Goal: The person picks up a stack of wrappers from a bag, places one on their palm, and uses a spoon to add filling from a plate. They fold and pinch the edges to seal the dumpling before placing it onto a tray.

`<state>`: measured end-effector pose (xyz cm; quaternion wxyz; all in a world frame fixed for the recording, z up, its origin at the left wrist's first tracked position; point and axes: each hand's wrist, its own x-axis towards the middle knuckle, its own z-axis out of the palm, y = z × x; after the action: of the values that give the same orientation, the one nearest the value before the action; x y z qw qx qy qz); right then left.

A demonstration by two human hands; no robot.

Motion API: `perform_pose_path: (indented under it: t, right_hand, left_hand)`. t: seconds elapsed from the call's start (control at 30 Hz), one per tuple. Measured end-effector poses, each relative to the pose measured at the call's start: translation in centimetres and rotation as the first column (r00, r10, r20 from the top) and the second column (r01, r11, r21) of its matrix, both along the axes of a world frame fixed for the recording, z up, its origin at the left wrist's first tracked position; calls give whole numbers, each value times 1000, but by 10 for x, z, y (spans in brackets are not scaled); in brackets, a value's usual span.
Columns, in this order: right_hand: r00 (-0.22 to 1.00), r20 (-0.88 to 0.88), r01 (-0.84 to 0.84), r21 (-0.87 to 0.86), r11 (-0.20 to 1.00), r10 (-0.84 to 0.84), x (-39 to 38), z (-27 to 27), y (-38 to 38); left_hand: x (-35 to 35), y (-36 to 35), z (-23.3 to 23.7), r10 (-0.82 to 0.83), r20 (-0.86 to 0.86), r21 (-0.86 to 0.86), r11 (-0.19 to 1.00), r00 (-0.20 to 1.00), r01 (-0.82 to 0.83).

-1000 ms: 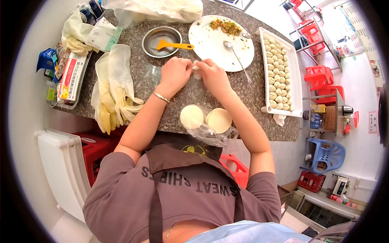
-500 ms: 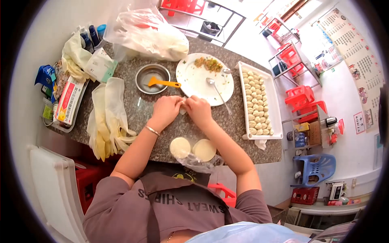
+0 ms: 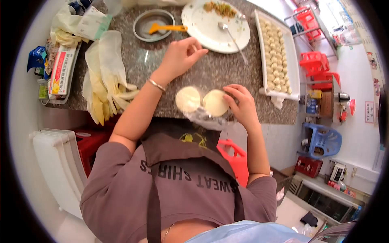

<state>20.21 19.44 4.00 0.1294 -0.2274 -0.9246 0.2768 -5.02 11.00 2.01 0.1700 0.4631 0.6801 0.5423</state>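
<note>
Two stacks of round, pale dough wrappers lie near the front edge of the counter, the left stack (image 3: 188, 99) and the right stack (image 3: 214, 103), with clear plastic film (image 3: 204, 118) around their near side. My right hand (image 3: 242, 104) is at the right stack, its fingertips touching the edge and its fingers apart. Above the counter, between the metal bowl and the wrappers, my left hand (image 3: 182, 56) has its fingers curled and its thumb stretched to the right. Whatever its palm may hold is hidden.
A metal bowl (image 3: 142, 30) holds an orange scraper (image 3: 168, 28). Beside it, a white plate (image 3: 198, 24) bears chopped filling (image 3: 220, 9) and a spoon (image 3: 231, 36). Rows of dumplings (image 3: 275, 56) fill a white tray (image 3: 294, 83). Pale gloves (image 3: 107, 69) and a box (image 3: 61, 73) lie left.
My hands, pinching a small pale piece together before, have separated. The right one has come down to the right wrapper stack. The view has shifted, so the counter sits higher.
</note>
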Motion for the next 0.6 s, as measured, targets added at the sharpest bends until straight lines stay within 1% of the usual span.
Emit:
perform_pose_path:
  t: [0.03,0.07,0.1,0.13,0.2,0.23,0.3,0.33,0.37,0.4,0.43,0.47,0.5,0.57,0.6]
  right_hand:
    - [998,-38,51,-5,999,-51,6,-5,-8]
    - [992,-79,101,-3,995,-100,10,-9,-13]
    - [991,-69,113,-14,993,-114,13,-15,-18]
    - [980,-129,152,11,988,-150,15,-21,-22]
    - [953,-221,222,37,974,-208,15,-30,-28]
    - [951,-222,226,32,974,-214,13,-32,-29]
    - [931,-248,276,-7,961,-269,10,-31,-29]
    - [930,-251,274,-5,962,-267,9,-31,-28]
    - [933,-213,277,-85,957,-289,7,-31,-27]
    - [935,-176,283,-158,946,-309,6,-30,-23]
    - [932,-188,288,-134,948,-309,4,-26,-19]
    - [955,-216,206,-18,978,-205,2,-20,-19]
    - [969,-226,125,101,987,-99,2,-14,-20]
    - [972,-235,43,48,998,-31,-2,8,-22]
    - [964,-266,7,-49,999,-20,-5,16,-18]
  left_hand:
    - [5,1,-3,-81,-8,6,997,997,81]
    - [12,1,-4,-201,44,2,979,979,201]
    - [17,1,-6,-315,90,9,949,945,315]
    - [22,1,-9,-325,98,1,945,941,326]
    - [31,-1,-13,-532,105,-1,845,840,535]
    - [34,-2,-15,-535,107,-6,842,838,539]
    - [37,-3,-14,-640,-30,-139,763,768,631]
    - [40,-4,-11,-668,20,-174,730,744,661]
    - [41,-7,-10,-667,13,-171,733,745,658]
    - [43,-8,-10,-664,-60,-151,744,745,651]
    - [44,-6,-10,-659,-140,-121,752,739,648]
    - [43,-5,-10,-670,-124,-135,743,732,656]
    - [43,-4,-11,-673,-168,-70,737,721,672]
    - [43,-2,-13,-712,-153,72,684,685,726]
    - [44,-4,-7,-715,-177,87,673,676,735]
